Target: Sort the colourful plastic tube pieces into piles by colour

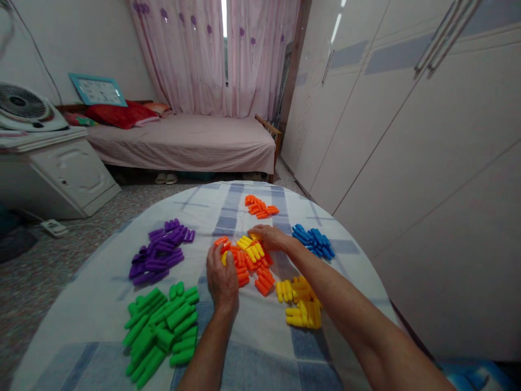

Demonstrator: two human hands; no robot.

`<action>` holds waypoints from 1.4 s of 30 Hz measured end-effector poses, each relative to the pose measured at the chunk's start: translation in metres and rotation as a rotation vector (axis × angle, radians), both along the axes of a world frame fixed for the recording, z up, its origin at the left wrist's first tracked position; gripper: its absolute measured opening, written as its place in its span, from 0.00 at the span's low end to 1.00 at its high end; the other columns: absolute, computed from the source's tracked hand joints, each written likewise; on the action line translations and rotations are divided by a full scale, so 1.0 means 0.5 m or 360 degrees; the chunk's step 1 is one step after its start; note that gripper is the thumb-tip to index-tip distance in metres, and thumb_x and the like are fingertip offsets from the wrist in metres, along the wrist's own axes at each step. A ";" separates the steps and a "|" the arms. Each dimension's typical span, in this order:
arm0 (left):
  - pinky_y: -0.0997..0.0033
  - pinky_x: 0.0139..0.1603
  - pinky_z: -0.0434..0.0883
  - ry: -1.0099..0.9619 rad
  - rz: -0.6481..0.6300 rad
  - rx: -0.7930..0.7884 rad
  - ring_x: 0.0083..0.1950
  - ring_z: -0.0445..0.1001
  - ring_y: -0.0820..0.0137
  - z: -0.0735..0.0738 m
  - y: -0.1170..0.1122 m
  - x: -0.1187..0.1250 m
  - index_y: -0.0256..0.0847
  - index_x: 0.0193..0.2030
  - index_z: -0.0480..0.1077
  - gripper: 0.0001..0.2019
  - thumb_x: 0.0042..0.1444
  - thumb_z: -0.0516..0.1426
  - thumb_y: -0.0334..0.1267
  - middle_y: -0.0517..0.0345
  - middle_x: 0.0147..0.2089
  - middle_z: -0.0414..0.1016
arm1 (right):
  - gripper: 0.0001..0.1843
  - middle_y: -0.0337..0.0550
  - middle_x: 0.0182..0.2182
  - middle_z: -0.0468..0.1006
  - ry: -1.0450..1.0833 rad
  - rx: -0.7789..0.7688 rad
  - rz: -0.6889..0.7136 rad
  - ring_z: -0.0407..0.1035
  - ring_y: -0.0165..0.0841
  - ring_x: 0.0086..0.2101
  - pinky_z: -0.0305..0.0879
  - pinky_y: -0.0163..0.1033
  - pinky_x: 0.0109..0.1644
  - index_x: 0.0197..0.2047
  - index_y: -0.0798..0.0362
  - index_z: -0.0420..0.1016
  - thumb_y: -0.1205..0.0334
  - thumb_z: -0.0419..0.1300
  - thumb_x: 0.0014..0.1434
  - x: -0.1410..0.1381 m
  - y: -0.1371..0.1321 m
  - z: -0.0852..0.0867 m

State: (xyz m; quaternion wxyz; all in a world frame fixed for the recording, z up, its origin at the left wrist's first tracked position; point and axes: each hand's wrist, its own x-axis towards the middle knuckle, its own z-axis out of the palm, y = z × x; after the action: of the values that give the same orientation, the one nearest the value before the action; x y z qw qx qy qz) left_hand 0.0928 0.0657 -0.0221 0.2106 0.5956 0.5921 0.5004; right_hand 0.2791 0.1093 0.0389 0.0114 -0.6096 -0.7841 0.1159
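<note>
A mixed heap of orange and yellow plastic pegs (252, 260) lies in the middle of a round table covered with a white and blue checked cloth (101, 309). My left hand (222, 277) rests palm down at the heap's left edge, fingers curled onto the pegs there. My right hand (271, 237) reaches across to the heap's far side, fingers bent over a yellow peg. Sorted piles surround the heap: purple (158, 251), green (160, 328), yellow (300, 305), blue (313, 240) and orange (260, 207).
A bed with a pink cover (183, 141) stands beyond the table under pink curtains. A white cabinet with a fan (22, 108) on top is at the left. White wardrobe doors (407, 163) run along the right side.
</note>
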 end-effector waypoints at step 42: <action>0.58 0.65 0.58 0.0013 -0.0007 0.0017 0.63 0.61 0.61 -0.003 0.003 -0.001 0.40 0.56 0.65 0.18 0.62 0.47 0.40 0.46 0.60 0.64 | 0.22 0.49 0.55 0.69 0.0516 0.0380 -0.0298 0.65 0.36 0.53 0.58 0.42 0.58 0.58 0.53 0.65 0.58 0.53 0.61 0.016 -0.193 0.064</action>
State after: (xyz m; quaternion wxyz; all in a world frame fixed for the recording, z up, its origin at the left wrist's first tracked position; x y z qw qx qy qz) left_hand 0.0925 0.0673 -0.0235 0.2063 0.6000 0.5889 0.5007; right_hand 0.2873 0.0130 0.0707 0.2201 -0.6475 -0.7201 0.1171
